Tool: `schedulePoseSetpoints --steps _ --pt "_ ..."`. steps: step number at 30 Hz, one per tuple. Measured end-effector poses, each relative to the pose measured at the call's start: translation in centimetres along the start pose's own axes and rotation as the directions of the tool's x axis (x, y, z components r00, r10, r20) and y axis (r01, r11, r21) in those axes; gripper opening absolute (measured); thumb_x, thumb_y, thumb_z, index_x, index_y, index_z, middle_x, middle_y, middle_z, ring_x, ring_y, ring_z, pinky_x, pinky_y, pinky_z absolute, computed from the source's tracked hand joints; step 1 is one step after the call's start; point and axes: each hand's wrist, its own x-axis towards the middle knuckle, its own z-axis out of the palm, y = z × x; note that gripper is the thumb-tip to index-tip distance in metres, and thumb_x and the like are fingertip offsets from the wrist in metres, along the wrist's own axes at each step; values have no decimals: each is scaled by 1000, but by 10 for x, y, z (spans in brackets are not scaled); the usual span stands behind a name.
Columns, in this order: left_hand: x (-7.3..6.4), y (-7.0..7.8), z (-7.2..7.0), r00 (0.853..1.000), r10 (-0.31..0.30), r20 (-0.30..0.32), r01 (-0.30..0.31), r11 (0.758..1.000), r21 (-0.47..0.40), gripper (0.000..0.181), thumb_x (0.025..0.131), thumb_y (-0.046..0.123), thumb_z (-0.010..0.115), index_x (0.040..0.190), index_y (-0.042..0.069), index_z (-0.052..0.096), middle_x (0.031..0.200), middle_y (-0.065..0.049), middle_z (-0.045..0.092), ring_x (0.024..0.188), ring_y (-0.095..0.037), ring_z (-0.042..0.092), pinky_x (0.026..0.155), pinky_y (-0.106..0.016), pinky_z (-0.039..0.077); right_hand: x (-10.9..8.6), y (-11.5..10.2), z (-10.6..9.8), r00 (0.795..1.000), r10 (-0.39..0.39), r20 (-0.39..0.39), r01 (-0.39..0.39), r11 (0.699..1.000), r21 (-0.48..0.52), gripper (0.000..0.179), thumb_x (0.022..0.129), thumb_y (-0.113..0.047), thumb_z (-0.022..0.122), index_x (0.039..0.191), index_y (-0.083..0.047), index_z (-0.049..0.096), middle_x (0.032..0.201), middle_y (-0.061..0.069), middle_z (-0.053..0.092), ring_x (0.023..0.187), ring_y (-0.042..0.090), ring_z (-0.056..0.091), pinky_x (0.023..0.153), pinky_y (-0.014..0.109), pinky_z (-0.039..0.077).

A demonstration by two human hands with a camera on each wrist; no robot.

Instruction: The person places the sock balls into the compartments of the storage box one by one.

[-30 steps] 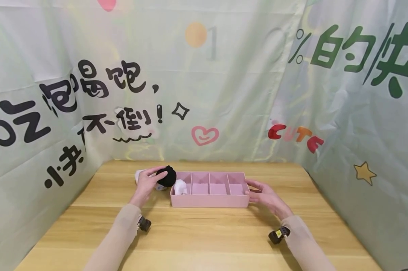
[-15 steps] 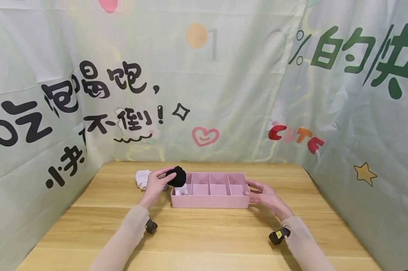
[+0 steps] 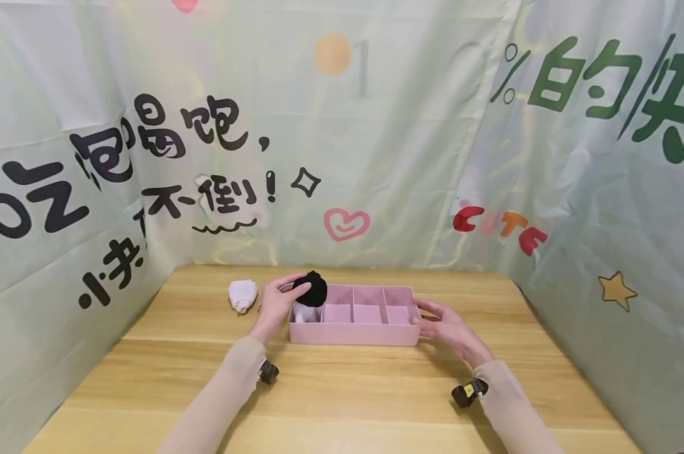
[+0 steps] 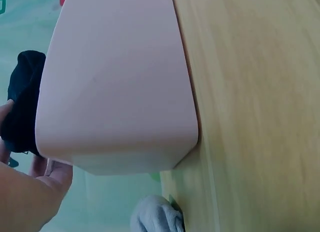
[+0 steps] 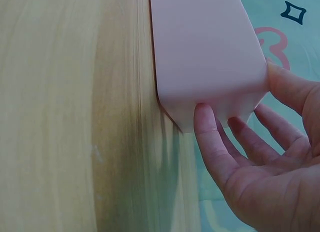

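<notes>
My left hand (image 3: 275, 309) pinches a balled-up black sock (image 3: 312, 290) above the leftmost compartment of a pink divided box (image 3: 353, 335). Inside that compartment is a white bundle (image 3: 305, 313), partly covered by the black sock. At the box's right end, my right hand (image 3: 454, 333) rests its spread fingers against the outer wall; the right wrist view shows the fingertips (image 5: 204, 112) touching the end. The left wrist view has the black sock (image 4: 25, 102) beside the box rim, with the left fingers behind it.
A white balled-up sock (image 3: 242, 295) lies on the wooden table (image 3: 342, 391) left of the box. The box's other compartments show bare pink floors. Printed cloth walls (image 3: 399, 157) enclose the table at the back and sides.
My left hand has carried the black sock rightward, from beside the box's left end to over its leftmost compartment. The white sock on the table is now uncovered. My right hand stays put.
</notes>
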Motion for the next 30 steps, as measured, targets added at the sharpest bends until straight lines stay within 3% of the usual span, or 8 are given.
schedulePoseSetpoints --steps 5,12,22,25,30 --pt "-3 4 11 998 62 27 -63 998 9 35 81 13 81 114 5 73 116 -14 71 95 -13 68 83 -21 55 0 -1 -1 1000 -10 -4 10 1000 0 63 96 -6 60 151 1 31 156 28 26 121 34 55 92 37 55" --pt "-10 2 22 985 100 138 -112 990 83 31 83 18 79 114 12 74 120 -10 70 103 -20 68 88 -27 55 -1 1 -2 1000 -26 15 26 1000 15 65 94 -5 61 151 3 29 156 30 26 118 31 58 94 39 54" --pt "-11 1 36 972 175 158 -199 968 151 34 82 14 80 114 7 73 115 -16 70 103 -29 68 90 -33 56 -1 1 -2 999 -29 19 28 999 17 64 95 -4 60 151 3 29 156 30 25 115 27 60 95 40 53" --pt "-10 2 40 969 174 174 -207 959 195 33 81 17 81 113 9 74 115 -15 68 103 -29 67 90 -37 55 -1 1 -2 999 -28 20 28 999 20 64 96 -4 59 151 3 29 156 30 25 114 26 60 95 40 53" --pt "-7 -3 43 960 199 198 -250 927 280 30 79 23 83 108 15 77 109 -9 66 98 -24 65 81 -32 57 -1 1 -1 1000 -27 11 27 1000 12 64 96 -5 60 151 4 29 155 30 27 116 27 59 93 38 54"
